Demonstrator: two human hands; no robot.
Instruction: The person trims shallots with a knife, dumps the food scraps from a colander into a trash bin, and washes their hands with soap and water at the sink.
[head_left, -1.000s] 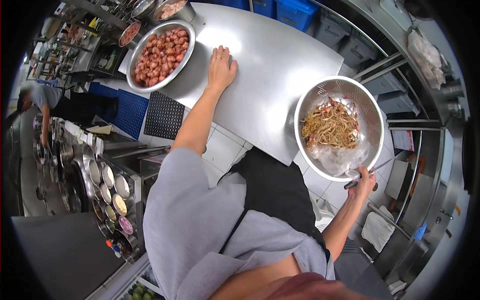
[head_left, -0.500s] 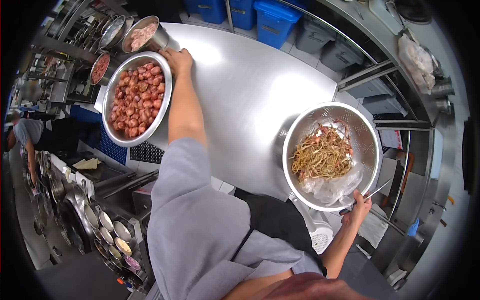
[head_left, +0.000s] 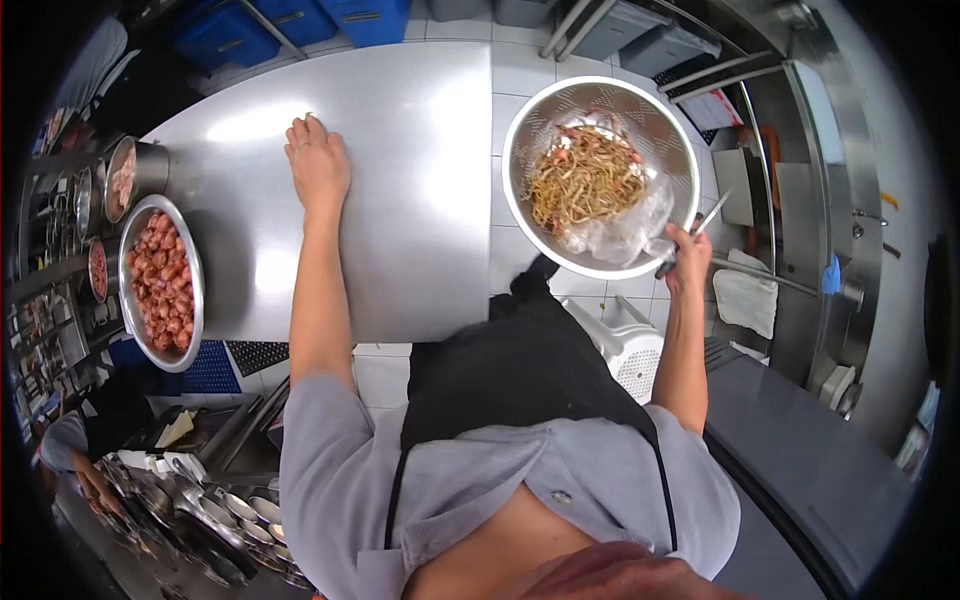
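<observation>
The perforated metal colander (head_left: 660,150) is held up beyond the right edge of the steel table (head_left: 410,200), just beside it, above the tiled floor. Half a second ago the left hand (head_left: 318,165) was at the rim of the bowl near the left end; now it lies on the bare table top, nearer to the far edge than to the near one, and well apart from the bowl. It is palm down, its fingers extended and close together, and I see nothing held in it. The colander covered part of the table's right edge in the earlier view; now a narrow strip of floor shows between them. The right hand (head_left: 690,262) remains closed at the colander's rim, and it has also a knife (head_left: 716,207), with the blade pointing outward.

As for the containers, from left to right: near the left end there is a small container with red minced meat (head_left: 97,270), then a steel pot (head_left: 153,168) with pale pink meat (head_left: 122,183). The wide metal bowl (head_left: 197,285) sits at the near left corner, filled with small red shallots (head_left: 163,280). The colander contains a tangle of brownish strands (head_left: 588,180) with some reddish scraps, and a clear plastic bag (head_left: 625,225) lies toward the right hand.
</observation>
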